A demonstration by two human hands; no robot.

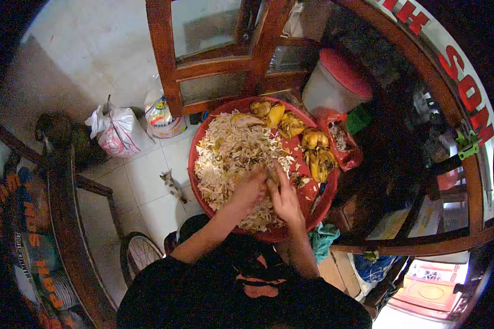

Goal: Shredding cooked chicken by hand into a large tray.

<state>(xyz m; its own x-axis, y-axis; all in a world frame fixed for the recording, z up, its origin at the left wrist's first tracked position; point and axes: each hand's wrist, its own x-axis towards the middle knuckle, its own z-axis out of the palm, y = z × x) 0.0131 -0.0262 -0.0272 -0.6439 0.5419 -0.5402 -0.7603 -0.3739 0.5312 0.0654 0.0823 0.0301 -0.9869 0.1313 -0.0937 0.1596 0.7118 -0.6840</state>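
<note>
My left hand (250, 192) and my right hand (284, 194) come together over a wide round red tray (195, 175). Between their bent fingers is a small piece of chicken (271, 178), partly hidden and a little blurred. Below and around both hands, a large heap of pale shredded chicken (225, 140) covers the left and middle of the tray. Several cooked yellow chicken pieces (315, 140) lie along the far and right rim. Scraps of meat are scattered on the bare red part beside my right hand. A knife (317, 198) rests near the right rim.
A red plastic bag (341, 140) holding scraps sits against the tray's right side, before a white bucket (326, 88) with a red lid. Wooden glazed doors (214, 69) stand behind. On the left tiles are a kitten (173, 186), a white bag (117, 131) and a bicycle wheel (140, 255).
</note>
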